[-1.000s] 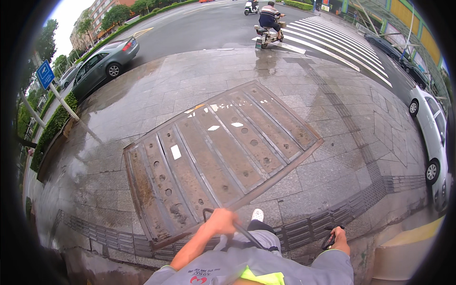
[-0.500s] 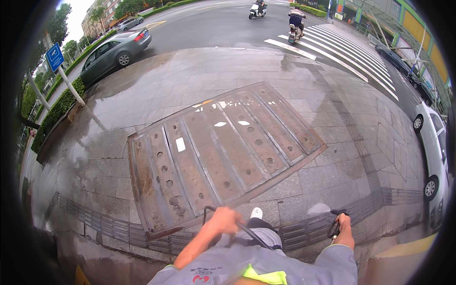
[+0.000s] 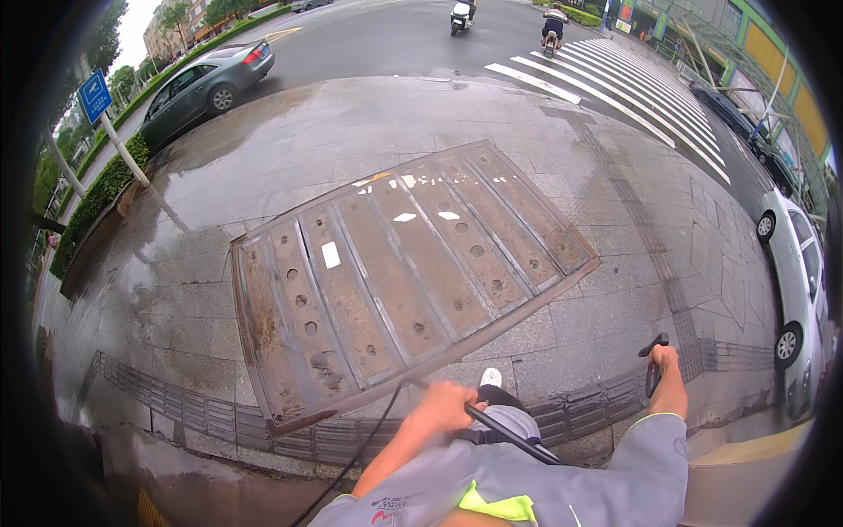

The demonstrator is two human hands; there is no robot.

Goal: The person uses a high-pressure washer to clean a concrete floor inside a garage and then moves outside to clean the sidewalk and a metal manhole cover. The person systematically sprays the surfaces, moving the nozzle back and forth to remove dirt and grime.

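Observation:
My left hand (image 3: 448,407) is closed around a black hose (image 3: 518,439), held in front of my waist. One stretch of it runs down to the right against my grey clothes; a thinner-looking stretch loops out past my left forearm to the lower edge. Out to the right, my right hand (image 3: 667,358) is wrapped round a black handle with a guard-like loop, which looks like a spray gun (image 3: 652,378). Its front end juts just beyond my fingers. My white shoe (image 3: 491,377) stands on the paving between the hands.
Ahead lies a rusty metal-framed cover (image 3: 404,281) set in wet paving. Tactile strips (image 3: 571,413) cross near me. A grey car (image 3: 206,88) stands at far left by a signpost (image 3: 123,149) and hedge; a white car (image 3: 795,272) is at right. Two scooter riders are on the road.
My right hand has moved forward and right with the spray gun; the white mist beside it is gone. My left hand has shifted right with the hose. The scooters have moved.

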